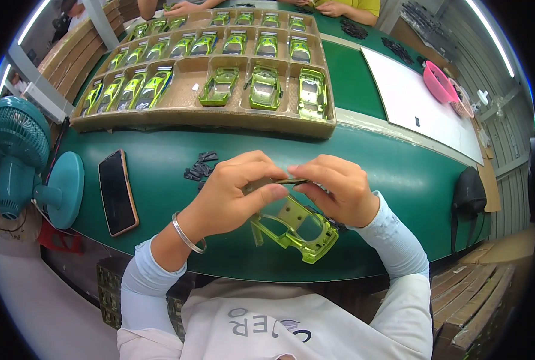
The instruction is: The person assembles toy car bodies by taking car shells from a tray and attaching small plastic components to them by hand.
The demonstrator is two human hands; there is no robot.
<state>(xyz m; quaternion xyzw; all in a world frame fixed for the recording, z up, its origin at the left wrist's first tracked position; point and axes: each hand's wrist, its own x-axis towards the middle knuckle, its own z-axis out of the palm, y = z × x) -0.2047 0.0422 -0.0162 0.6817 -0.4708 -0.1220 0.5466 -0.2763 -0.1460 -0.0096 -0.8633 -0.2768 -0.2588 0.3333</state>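
We find a translucent green car shell at the middle of the table's near edge, tilted, below the person's hands. The left hand and right hand are each closed, thumb against fingers, on a thin dark strip at the shell's upper end. We judge the step in hand to be working this strip at the shell; whether the two are joined, we cannot tell. The next move, in our judgement, calls for steady alignment and light pressure, since thin plastic may flex. Fingers cover the strip's ends, and the right hand partly hides dark pieces beside the shell, which we leave unidentified. Farther off, a pile of black parts lies before the tray's front edge, partly behind the left hand; overlap prevents a count. Bare shells occupy the tray's front right corner. At the table's far edge, a co-worker's hands show; the view cuts off the rest.
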